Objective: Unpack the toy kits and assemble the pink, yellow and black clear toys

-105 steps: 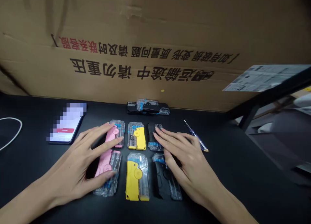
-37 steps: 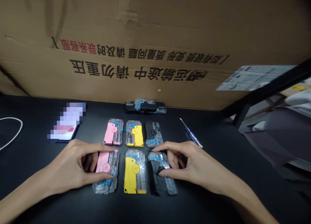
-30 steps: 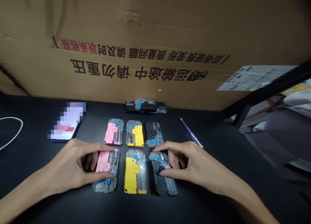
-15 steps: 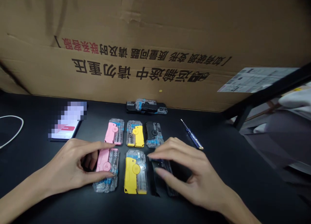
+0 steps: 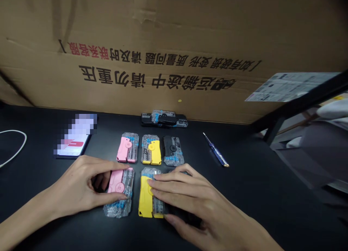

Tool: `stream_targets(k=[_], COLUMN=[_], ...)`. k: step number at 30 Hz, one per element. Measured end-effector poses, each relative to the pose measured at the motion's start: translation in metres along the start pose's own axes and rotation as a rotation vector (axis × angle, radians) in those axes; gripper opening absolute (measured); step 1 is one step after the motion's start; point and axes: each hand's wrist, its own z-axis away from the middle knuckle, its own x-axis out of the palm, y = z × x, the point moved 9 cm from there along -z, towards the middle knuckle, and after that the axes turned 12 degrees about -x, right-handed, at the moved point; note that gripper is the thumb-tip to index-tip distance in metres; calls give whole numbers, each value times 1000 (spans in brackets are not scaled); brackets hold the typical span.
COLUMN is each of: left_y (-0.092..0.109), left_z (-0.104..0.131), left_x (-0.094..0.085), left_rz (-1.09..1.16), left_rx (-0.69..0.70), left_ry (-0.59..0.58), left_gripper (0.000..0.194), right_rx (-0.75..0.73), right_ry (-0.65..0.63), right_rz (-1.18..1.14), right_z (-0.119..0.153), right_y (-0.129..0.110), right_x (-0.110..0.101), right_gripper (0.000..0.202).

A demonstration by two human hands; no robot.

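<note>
My left hand (image 5: 78,187) is at a flat pink-and-clear plastic gadget (image 5: 116,182) with a round button, front left; its thumb and index finger span the piece. Stretched over the right side of a yellow-and-clear plastic gadget (image 5: 146,196), my right hand (image 5: 195,200) has its fingers out, the tips on or just above it. A black gadget is mostly hidden under that hand. Behind them lie another pink gadget (image 5: 124,149), another yellow gadget (image 5: 155,153) and a black-and-clear gadget (image 5: 173,149), in a row.
Several black-and-clear gadgets (image 5: 165,118) are stacked against a large cardboard box (image 5: 130,95) at the back. A phone (image 5: 73,142) and a white cable (image 5: 23,145) lie left. A blue-handled screwdriver (image 5: 217,153) lies right, near a black metal frame (image 5: 293,109).
My right hand has moved left from the front black gadget to over the front yellow one, its fingers straightening. My left hand stays at the front pink gadget.
</note>
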Motion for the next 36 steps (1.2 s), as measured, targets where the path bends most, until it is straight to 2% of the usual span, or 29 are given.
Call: stream_targets(k=[4, 9, 23, 36], left_y=[2, 1, 4, 4], left_z=[-1, -2, 0, 2], left_x=[-2, -2, -1, -2], left_rz=[-14, -21, -59, -52], left_rx=[1, 4, 14, 51], left_ry=[14, 12, 5, 34], left_gripper=[49, 48, 50, 49], right_rx=[25, 14, -7, -23], right_ry=[-39, -16, -17, -10], right_rz=[-23, -44, -23, 34], right_z=[0, -1, 0, 2], right_y=[1, 1, 1, -1], right_x=[3, 2, 3, 3], right_gripper=[48, 51, 43, 45])
